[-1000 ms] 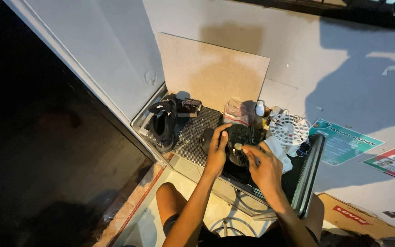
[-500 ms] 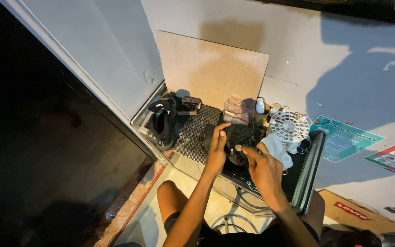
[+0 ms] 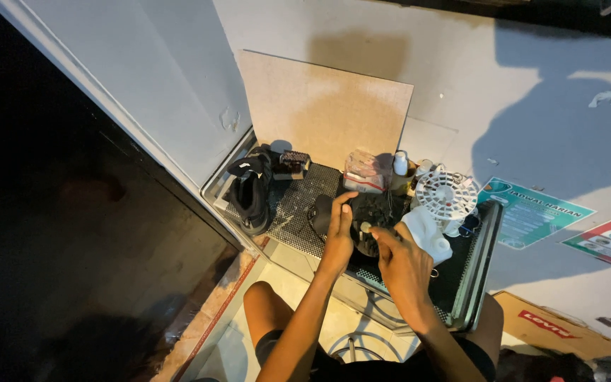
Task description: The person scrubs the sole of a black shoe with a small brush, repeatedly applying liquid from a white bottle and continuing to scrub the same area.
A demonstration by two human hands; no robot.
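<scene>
A black shoe lies in the middle of a metal tray with a dark mesh mat. My left hand rests on the shoe's near left side, fingers pointing away and pressing it. My right hand is just right of it, pinching a small pale object against the shoe; what the object is cannot be made out. A white cloth lies beside my right hand.
A second black shoe stands at the tray's left end. At the back are a small brush, a clear pouch, a white bottle and a white round fan. A cardboard sheet leans on the wall. Posters lie right.
Both hands stay on the middle shoe, shifting only slightly. The view has tilted a little.
</scene>
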